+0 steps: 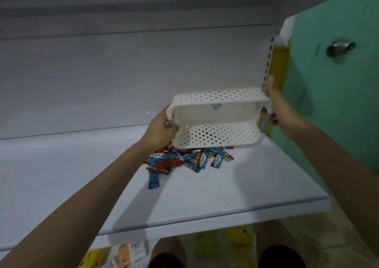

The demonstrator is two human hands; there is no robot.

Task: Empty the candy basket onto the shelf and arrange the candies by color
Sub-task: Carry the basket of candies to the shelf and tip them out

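Now both hands hold the white perforated basket [219, 113] tipped on its side above the white shelf [205, 198], its open mouth facing the camera. The left hand [162, 128] has its fingers clenched round the handle at the basket's 9 o'clock end. The right hand [281, 107] is grasping the grey handle at the 3 o'clock end. The candies [184, 161], in blue and red wrappers, lie heaped on the shelf at the basket's 6 to 7 o'clock. A green door [328, 113] stands at 3 o'clock.
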